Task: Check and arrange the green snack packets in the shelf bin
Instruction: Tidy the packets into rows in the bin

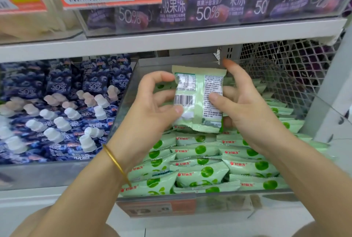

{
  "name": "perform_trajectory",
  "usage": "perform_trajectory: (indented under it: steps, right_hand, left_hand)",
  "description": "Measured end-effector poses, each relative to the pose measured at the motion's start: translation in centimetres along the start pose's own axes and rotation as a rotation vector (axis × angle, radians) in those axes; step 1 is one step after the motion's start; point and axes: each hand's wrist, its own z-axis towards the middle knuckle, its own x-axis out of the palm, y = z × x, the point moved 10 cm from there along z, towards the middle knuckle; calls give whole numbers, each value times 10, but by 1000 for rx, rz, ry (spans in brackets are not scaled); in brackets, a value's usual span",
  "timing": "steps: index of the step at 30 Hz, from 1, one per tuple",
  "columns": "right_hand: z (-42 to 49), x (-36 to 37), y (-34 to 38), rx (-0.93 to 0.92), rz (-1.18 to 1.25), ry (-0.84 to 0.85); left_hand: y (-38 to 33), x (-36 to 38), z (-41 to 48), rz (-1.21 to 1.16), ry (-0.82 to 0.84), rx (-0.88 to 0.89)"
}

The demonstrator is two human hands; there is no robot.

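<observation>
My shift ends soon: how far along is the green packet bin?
Done: the front packets lie in tidy rows in the bin, logos up. In hand: left hand and right hand hold one packet over it, barcode side showing, apparently being checked. Left: setting it down, perhaps straightening the rear packets.

green packet (198, 101) | upright, back (barcode) showing | above packets (202, 173) stacked, seemingly flat, in bin (238, 201)
</observation>
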Motion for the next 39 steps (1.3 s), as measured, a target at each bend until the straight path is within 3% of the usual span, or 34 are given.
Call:
perform_trajectory:
  steps: [6, 28, 31, 36, 39]
  right_hand:
    - [0, 2, -1, 27, 21, 15]
    - [-4, -2, -1, 110, 90, -21]
    - [-3, -4, 0, 110, 114, -55]
    - [-3, -5, 2, 107, 179, -93]
    - [-4, 1, 3, 102, 227, -73]
  left_hand:
    - [-4, 10, -9, 65, 128, 29]
    - [-8, 17, -13, 111, 184, 67]
    - [-9, 15, -12, 254, 137, 94]
    - [-21, 5, -13, 801, -68, 312]
    - [-26, 4, -14, 967, -161, 376]
